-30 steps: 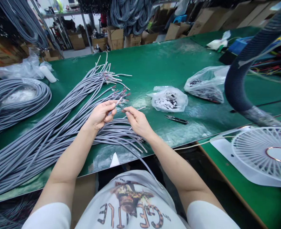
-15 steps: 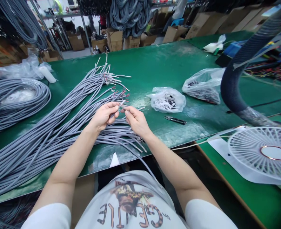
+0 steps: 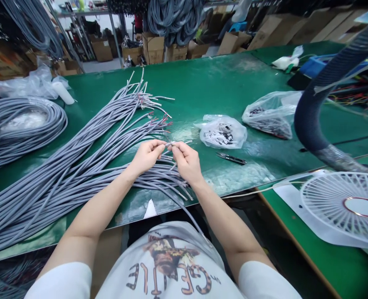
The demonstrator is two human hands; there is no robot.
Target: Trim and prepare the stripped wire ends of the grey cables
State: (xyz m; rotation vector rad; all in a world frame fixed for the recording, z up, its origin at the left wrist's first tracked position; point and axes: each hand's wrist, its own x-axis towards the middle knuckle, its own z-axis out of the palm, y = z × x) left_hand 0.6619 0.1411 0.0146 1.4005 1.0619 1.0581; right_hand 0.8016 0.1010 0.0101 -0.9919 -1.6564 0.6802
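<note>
L hand [image 3: 149, 156] & R hand [image 3: 186, 160] pinching cable end [image 3: 169, 144] btwn them. Snips [image 3: 231, 158] R hand's 3 o'clock, plastic bag [image 3: 240, 136] approx 2.

Left hand [image 3: 148, 157] and right hand [image 3: 187, 161] pinch a cable end [image 3: 168, 144], with snips [image 3: 231, 158] at 3 o'clock from the right hand and a clear parts bag [image 3: 223, 135] at 2 o'clock.

Your green bench [image 3: 208, 83] bears a spread of loose grey cables [image 3: 46, 174] at its left, with a coil of grey cable [image 3: 58, 120] beside them. To their right you have a bag of small black and white parts [image 3: 223, 132], a larger filled bag [image 3: 269, 116] beyond it, and snips [image 3: 231, 158] lying just before the smaller bag.
</note>
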